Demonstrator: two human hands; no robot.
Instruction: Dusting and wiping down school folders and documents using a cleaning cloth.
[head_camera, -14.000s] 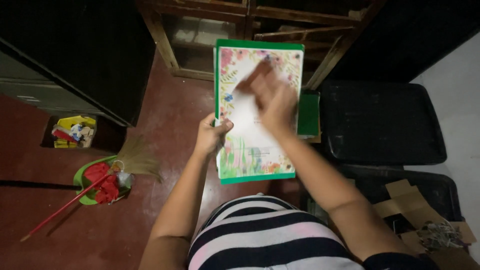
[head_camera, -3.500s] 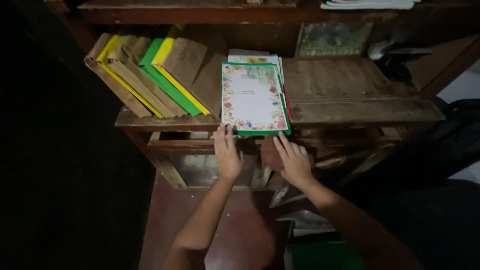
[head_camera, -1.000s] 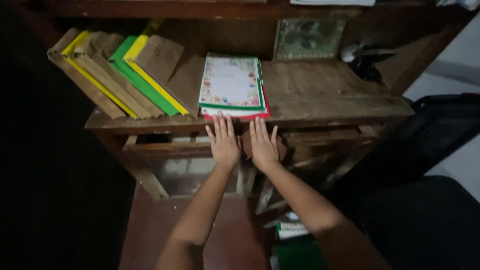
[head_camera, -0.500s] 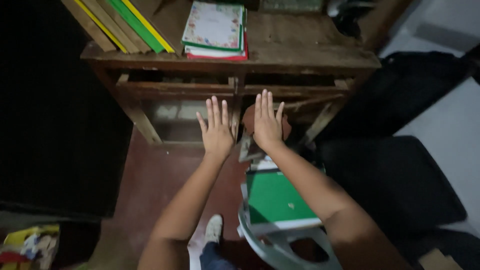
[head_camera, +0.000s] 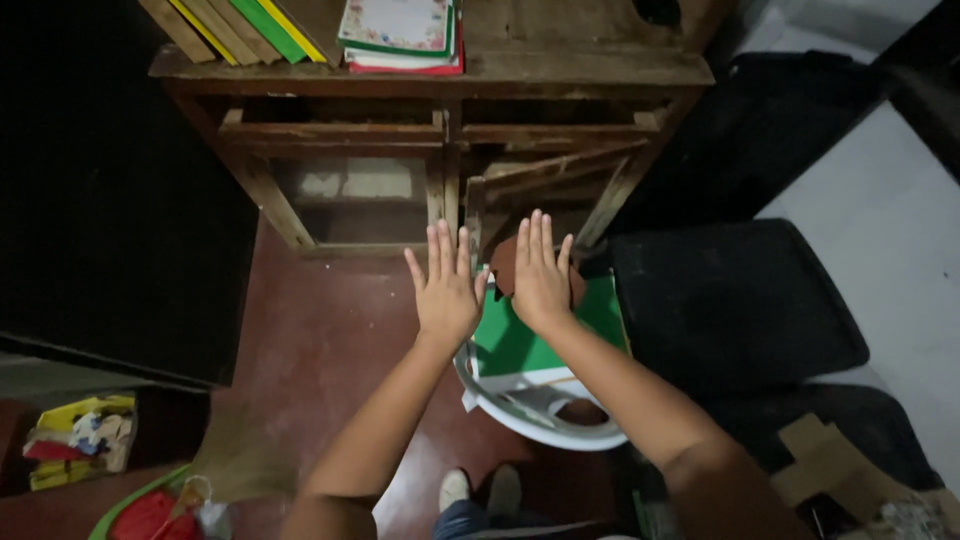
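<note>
Left hand: my left hand (head_camera: 446, 290) is flat and spread, fingers apart, palm down, gripping nothing — it hangs in the air in front of the cabinet.
Right hand: my right hand (head_camera: 541, 275) is the same, open and empty, just beside the left, above the green book (head_camera: 520, 345).
What changed: a moment ago both palms sat at the front edge of the wooden shelf (head_camera: 580, 68), right under the floral-cover book (head_camera: 397, 24); now they have come back and down, well apart from it, and my view has dropped toward the floor.
Floral-cover book: it lies flat on top of a small stack on the shelf, at the upper edge of my view, just right of the leaning books (head_camera: 235, 22) in brown, yellow and green.
What that means: I judge the shelving of that book as done — it rests there on its own and neither hand touches it.
Nearest thing now: the green book lies in a white round basket (head_camera: 545, 425) below my right forearm, with a brown piece at its far end, partly hidden by my fingers.
Around: the red floor (head_camera: 330, 340), a dark bin (head_camera: 730, 300) on the right, a cabinet glass door (head_camera: 355, 195) ahead.
</note>
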